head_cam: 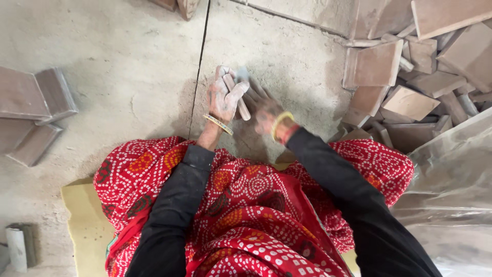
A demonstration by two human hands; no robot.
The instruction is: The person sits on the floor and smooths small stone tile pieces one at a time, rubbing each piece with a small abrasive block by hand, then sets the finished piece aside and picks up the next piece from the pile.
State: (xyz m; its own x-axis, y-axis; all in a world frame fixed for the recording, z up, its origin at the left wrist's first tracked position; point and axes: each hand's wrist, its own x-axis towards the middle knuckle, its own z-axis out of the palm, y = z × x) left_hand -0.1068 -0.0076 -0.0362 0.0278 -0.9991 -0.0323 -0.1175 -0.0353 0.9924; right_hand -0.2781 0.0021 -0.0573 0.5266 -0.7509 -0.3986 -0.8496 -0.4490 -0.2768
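left hand (224, 97) closed round thin stone strips (237, 93) | right hand (267, 117) blurred, grip unclear, touching them | step: bundling strips | next: steady, even alignment

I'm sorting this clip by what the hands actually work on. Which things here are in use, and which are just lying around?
In use:
left hand, holding narrow stone strips
right hand, blurred, at the same strips

Lying about:
heap of stone tiles to the right
stacked tiles to the left
plastic sheet
small roll
yellow mat under the person
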